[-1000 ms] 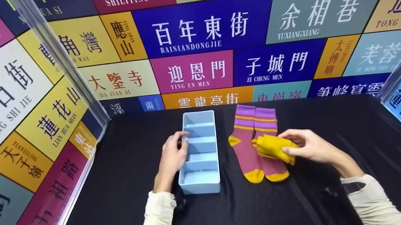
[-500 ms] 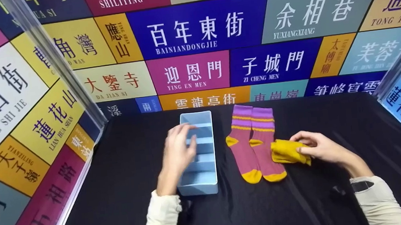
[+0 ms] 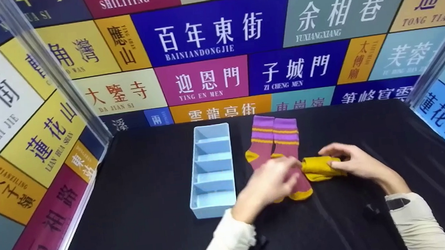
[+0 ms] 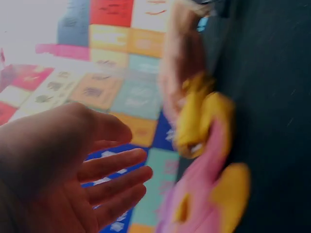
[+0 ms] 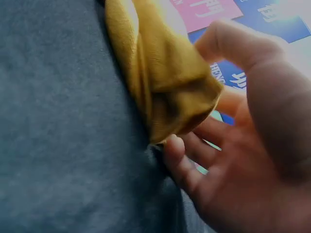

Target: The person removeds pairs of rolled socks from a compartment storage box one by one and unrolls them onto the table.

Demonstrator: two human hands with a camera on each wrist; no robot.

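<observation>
In the head view, my left hand (image 3: pixel 266 183) hovers over a pair of plum socks (image 3: pixel 285 137) with purple striped cuffs and yellow heels and toes. Its fingers look loosely extended in the left wrist view, with nothing in them. My right hand (image 3: pixel 357 165) holds one end of a folded yellow sock bundle (image 3: pixel 317 168) on the table, just right of the plum pair. Thumb and fingers curve around that bundle (image 5: pixel 167 63) in the right wrist view. Part of the plum socks is hidden behind my left hand.
A light blue box (image 3: pixel 214 212) with several compartments in a row stands left of the socks. Black cloth (image 3: pixel 148 196) covers the table. Colourful panels with lettering (image 3: pixel 214 29) line the back and sides.
My left hand has left the blue box and moved right, over the plum socks. My right hand has shifted the yellow bundle rightward off the plum pair and down onto the table.
</observation>
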